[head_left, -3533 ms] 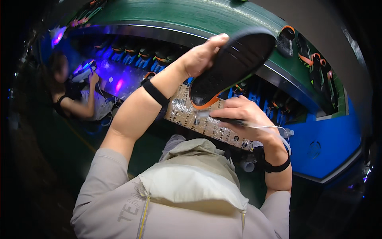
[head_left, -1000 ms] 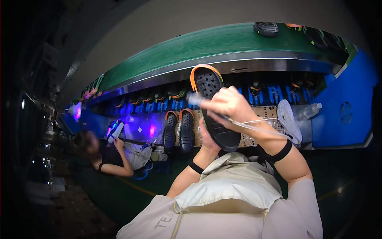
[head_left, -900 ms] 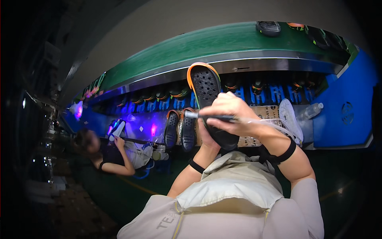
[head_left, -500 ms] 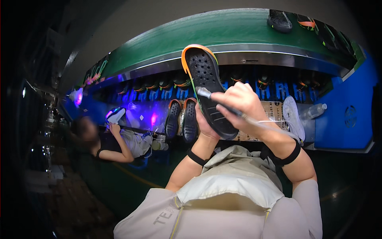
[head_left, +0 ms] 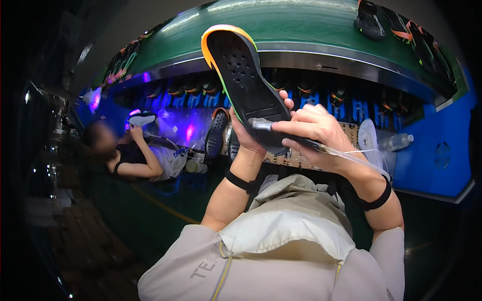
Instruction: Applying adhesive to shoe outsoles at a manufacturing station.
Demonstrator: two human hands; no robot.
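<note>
A black shoe sole [head_left: 242,83] with an orange and green rim is held up over the bench, its hollow inner side toward me. My left hand [head_left: 246,134] grips it near the lower end, with fingertips showing past its right edge. My right hand [head_left: 319,129] is closed around a brush [head_left: 296,138] with a clear tube behind it. The pale bristles touch the inside of the sole near its lower end. Beside my left wrist stands another black sole [head_left: 217,134] with an orange edge, and a further one is mostly hidden by my forearm.
A green conveyor belt [head_left: 301,32] carries black shoe parts at the far right. Below its metal edge runs a row of blue racks with shoes. At the right are a white shoe [head_left: 367,139] and a clear bottle [head_left: 400,142]. A co-worker [head_left: 135,153] sits left, near purple light.
The sole has shifted left and its top end has risen in the view. The brush has moved from the sole's middle left edge down toward its lower end.
</note>
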